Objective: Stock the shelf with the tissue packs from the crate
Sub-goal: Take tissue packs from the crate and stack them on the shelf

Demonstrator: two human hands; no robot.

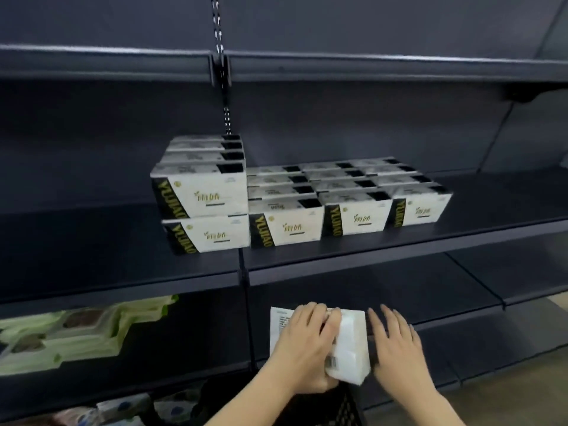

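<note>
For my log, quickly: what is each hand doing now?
Left hand: holding the white tissue pack.
Right hand: open, fingers straight, beside the pack.

Tissue packs (285, 229) are sitting in rows on the dark middle shelf (399, 241), leftmost column stacked double.

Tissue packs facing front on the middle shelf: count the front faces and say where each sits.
5. Two stacked at the left, upper on lower; then three side by side rightward. More rows stand behind them, partly hidden.
</note>
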